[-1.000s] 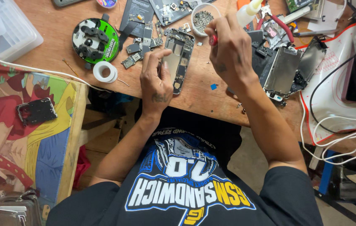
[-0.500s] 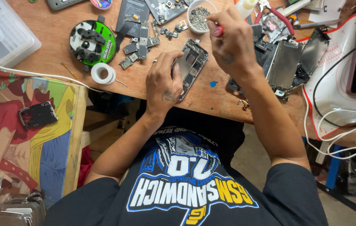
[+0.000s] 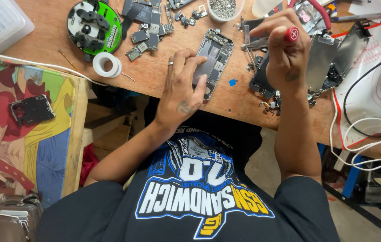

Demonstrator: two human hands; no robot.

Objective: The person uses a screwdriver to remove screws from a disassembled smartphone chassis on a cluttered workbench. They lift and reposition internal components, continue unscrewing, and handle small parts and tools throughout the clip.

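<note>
Our left hand (image 3: 182,87) pins opened phone (image 3: 212,60) flat near bench (image 3: 154,80) front edge, fingers spread on it. Our right hand (image 3: 282,47) grips red-capped screwdriver (image 3: 292,34), fingers closed round it, beside phone.

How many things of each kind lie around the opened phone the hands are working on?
Opened phone frame under the left hand: 1
Red-capped screwdriver in the right hand: 1
White tape roll: 1
Round green-rimmed tool holder: 1
White cup of screws: 1
Small blue piece: 1
Total: 6
</note>
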